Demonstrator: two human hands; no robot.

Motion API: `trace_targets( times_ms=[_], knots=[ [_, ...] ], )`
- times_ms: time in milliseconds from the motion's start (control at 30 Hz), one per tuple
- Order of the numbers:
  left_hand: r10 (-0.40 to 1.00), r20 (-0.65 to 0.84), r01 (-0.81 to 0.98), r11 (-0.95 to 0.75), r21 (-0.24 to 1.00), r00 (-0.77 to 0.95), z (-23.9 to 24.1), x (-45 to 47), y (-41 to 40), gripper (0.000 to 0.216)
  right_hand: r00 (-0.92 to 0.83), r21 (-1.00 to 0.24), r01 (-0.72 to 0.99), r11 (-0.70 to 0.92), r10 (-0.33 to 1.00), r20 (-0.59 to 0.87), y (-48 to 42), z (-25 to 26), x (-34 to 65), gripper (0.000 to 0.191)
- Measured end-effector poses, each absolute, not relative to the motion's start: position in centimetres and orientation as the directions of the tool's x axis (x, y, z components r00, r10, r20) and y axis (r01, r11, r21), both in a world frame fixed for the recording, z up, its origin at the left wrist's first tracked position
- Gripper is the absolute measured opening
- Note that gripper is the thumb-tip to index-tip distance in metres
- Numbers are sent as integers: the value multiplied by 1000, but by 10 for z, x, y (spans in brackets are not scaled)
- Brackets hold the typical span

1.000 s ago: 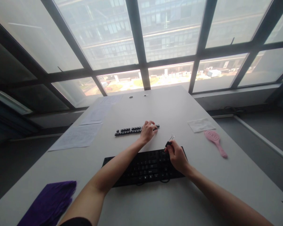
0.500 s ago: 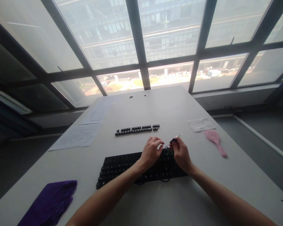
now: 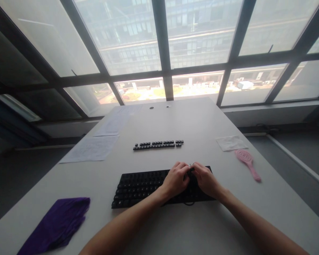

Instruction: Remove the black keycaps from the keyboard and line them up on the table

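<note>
Under my hands lies a black keyboard point(image 3: 138, 191), its upper rows bare of keycaps, with a dark cable loop point(image 3: 188, 203) at its front edge. Over its right part, my left hand point(image 3: 177, 179) and my right hand point(image 3: 205, 179) meet fingertip to fingertip. Between them shows a small black piece with thin wire ends, which looks like a wire keycap puller point(image 3: 191, 169). My right fingers pinch it. The left fingers are curled closed against it, and what they grip is mostly hidden. Beyond the keyboard, several loose black keycaps point(image 3: 154, 146) stand in two rows.
A purple cloth point(image 3: 55, 226) lies at the front left of the white table point(image 3: 159, 124). Printed papers point(image 3: 90, 148) rest along the left edge. On the right are a white tissue or packet point(image 3: 231, 143) and a pink hairbrush point(image 3: 248, 164). Windows stand behind the table.
My left hand has moved right and closed its fingers at my right hand, which has lowered the puller slightly toward the keyboard. The camera view has shifted a little.
</note>
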State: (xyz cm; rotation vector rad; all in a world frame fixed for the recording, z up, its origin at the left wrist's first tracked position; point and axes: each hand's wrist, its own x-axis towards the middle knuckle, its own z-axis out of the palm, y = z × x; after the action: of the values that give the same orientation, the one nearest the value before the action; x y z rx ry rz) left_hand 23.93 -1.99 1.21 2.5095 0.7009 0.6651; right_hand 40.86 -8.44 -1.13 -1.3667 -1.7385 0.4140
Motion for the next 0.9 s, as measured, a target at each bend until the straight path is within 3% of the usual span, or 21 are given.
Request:
trace_targets(
  times_ms=[267,367,500,600,733,900],
  knots=[
    [553,286,360,-777,517,782,9,240,-19,15,-222,-438,760,480,825,520,-91,-9,407,27],
    [564,285,375,-773,511,775,4,241,-17,13,-99,-534,739,411,850,517,-90,-11,409,24],
    [568,278,384,-772,507,775,2,242,-14,15,116,-764,592,258,910,398,-86,-12,414,18],
    [580,271,388,-759,523,768,4,242,-14,16,195,-844,493,211,919,344,-83,-11,416,18],
    [593,282,383,-745,546,754,6,242,-15,14,224,-856,474,207,912,344,-81,-10,415,18],
    [613,357,333,-730,597,705,2,240,-16,14,195,-766,589,256,875,443,-82,-16,412,20]
  ],
)
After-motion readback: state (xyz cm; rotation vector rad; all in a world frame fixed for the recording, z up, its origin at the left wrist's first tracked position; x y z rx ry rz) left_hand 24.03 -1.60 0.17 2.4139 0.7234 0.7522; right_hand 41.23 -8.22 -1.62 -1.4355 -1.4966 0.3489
